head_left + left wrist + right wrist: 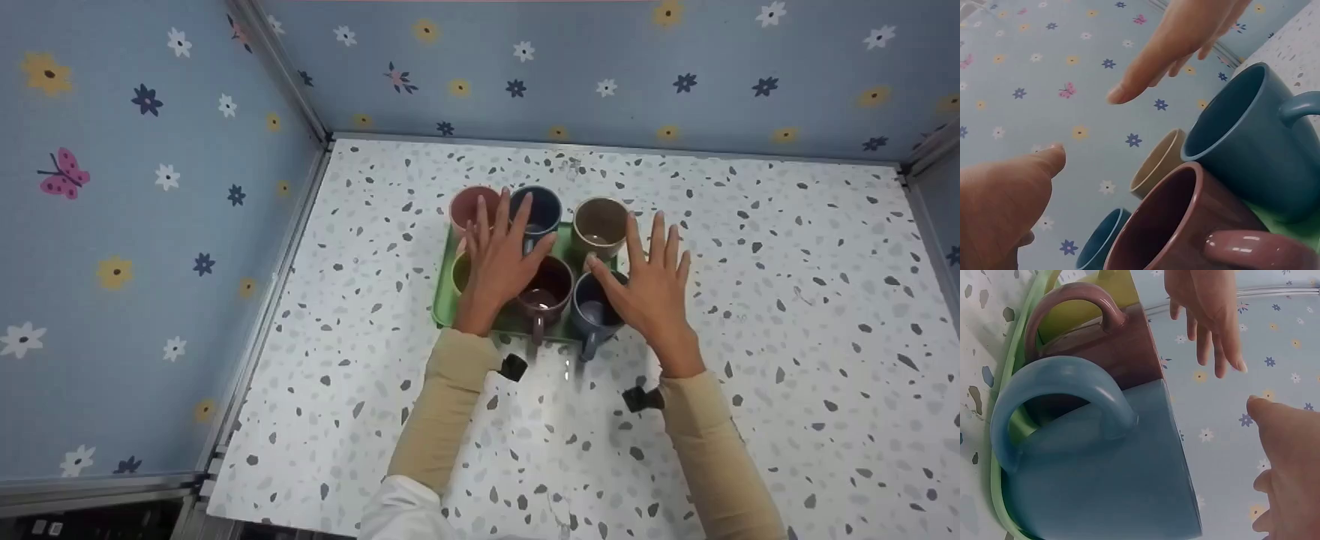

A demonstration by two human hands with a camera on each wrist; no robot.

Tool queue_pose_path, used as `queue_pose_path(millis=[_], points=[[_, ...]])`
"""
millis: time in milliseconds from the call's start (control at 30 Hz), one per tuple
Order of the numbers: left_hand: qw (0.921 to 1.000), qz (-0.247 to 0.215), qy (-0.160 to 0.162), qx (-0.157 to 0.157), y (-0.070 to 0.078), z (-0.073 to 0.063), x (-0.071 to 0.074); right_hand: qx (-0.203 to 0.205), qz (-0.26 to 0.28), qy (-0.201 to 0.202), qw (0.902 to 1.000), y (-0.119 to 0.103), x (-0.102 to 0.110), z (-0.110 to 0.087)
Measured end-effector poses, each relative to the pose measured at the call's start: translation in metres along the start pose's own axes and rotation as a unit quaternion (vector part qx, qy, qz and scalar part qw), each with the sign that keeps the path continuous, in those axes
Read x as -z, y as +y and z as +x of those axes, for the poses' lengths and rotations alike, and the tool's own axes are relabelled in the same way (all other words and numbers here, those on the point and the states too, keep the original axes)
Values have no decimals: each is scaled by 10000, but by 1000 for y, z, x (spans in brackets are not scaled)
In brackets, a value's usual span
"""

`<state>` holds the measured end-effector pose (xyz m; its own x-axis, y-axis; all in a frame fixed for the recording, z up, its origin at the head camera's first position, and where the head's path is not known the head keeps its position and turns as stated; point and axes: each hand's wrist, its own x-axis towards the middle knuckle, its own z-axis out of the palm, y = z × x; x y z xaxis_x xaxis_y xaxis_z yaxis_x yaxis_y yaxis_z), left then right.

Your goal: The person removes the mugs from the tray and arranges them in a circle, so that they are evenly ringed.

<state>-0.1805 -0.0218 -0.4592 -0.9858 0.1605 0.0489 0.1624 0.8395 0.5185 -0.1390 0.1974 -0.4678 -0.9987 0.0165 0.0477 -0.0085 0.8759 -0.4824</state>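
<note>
My left hand [498, 264] is spread over the left half of a green tray [444, 304], above the mugs with nothing held. Behind its fingers stand a pink mug [463, 204] and a dark blue mug [546, 202]. Beneath it, a yellow mug [459, 276] is mostly hidden. A maroon mug [551, 289] stands beside it, handle towards me. My right hand [656, 296], fingers spread and holding nothing, hovers at the tray's right side. Its thumb passes over a blue-grey mug [592, 307]; its index fingertip is close beside a tan mug [600, 217].
The tray lies on a white speckled table [795, 360]. Blue flowered panels [592, 52] rise along the back and left, meeting the table at metal rails. A black wrist camera [514, 367] juts from the left sleeve, another black camera [636, 399] from the right.
</note>
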Motion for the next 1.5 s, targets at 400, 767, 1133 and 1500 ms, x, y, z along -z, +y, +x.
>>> queue_pose_path(millis=[400,767,1133,1500], points=[[9779,-1669,1203,-384,-31,1,17,754,1649,269,9830,3,-3,2],[9614,-2292,1509,181,-73,-8,24,1255,2490,627,9583,8,-4,-1],[9450,-2842,1160,1133,-109,-18,12,1389,2590,740,9530,15,-8,-5],[9563,-2230,383,1851,-136,-25,-9,1309,2559,407,9569,24,-13,-12]])
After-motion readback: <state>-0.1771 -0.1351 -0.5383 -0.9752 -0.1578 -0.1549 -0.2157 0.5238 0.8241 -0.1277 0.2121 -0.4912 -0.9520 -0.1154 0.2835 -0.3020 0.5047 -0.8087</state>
